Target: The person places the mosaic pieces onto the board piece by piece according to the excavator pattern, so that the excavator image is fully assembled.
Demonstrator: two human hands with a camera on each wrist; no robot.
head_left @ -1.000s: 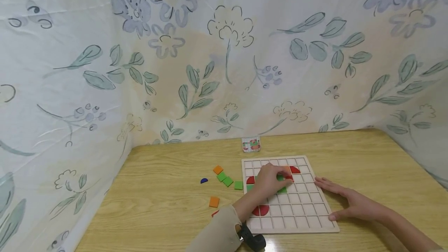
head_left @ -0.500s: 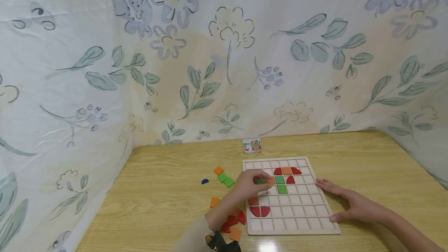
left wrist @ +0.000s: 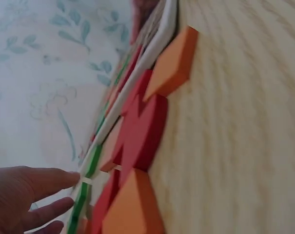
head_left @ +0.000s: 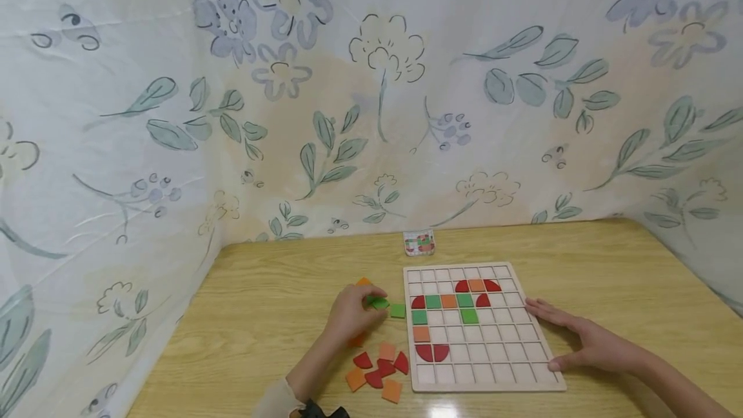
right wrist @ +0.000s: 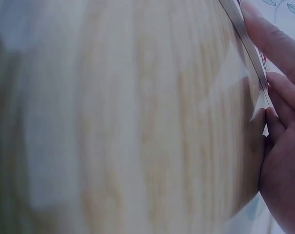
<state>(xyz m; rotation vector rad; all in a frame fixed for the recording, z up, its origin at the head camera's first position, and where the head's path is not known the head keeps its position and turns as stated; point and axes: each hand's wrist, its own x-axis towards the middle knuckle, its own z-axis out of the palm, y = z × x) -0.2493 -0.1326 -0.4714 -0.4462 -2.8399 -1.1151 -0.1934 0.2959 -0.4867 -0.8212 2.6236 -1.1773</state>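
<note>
Forearm (head_left: 310, 360) slanting up from below, the left hand (head_left: 355, 311) arches over green tiles (head_left: 380, 303) lying on the table (head_left: 278, 289) left of the gridded board (head_left: 493, 373); thumb and fingers curve about one tile, though whether they pinch it I cannot tell. The right hand (head_left: 600, 340) lies along the board's right edge, fingers nearly straight and close together, thumb spread away from them against the rim. Only the head view shows the printed card (head_left: 419, 243) beyond the board and the pieces (head_left: 449, 301) seated in its cells in full; the left wrist view adds the thick sides of red quarter-rounds (left wrist: 152, 122) and orange squares (left wrist: 174, 63).
</note>
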